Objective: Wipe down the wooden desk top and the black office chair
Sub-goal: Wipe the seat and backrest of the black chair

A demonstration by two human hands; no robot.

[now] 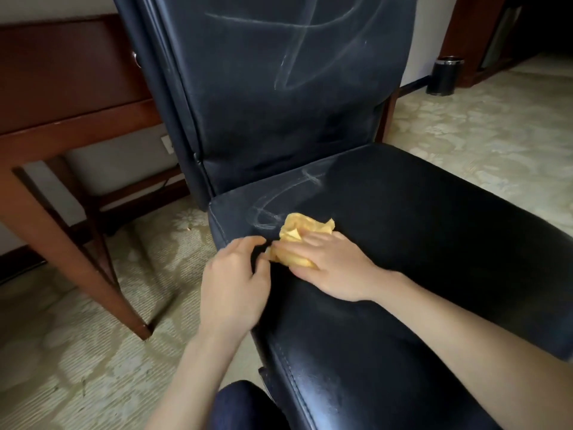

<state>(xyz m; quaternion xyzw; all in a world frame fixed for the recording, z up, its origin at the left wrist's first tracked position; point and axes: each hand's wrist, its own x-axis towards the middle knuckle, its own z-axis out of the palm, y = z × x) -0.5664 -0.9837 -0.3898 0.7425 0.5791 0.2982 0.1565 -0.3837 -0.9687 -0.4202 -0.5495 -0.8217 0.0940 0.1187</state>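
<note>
The black office chair (403, 231) fills the middle of the view, with pale streaks on its backrest and on the rear of the seat. A crumpled yellow cloth (297, 232) lies on the seat near its left edge. My right hand (328, 268) presses flat on the cloth with straight fingers. My left hand (235, 280) is at the seat's left edge, its thumb and fingertips pinching the cloth's near corner. The wooden desk (62, 97) stands to the left, and its top is out of view.
A slanted desk leg (77, 243) comes down to the patterned carpet (483, 144) left of the chair. A black cylindrical bin (445, 76) stands by the wall at the back right. My knee (245, 408) shows at the bottom edge.
</note>
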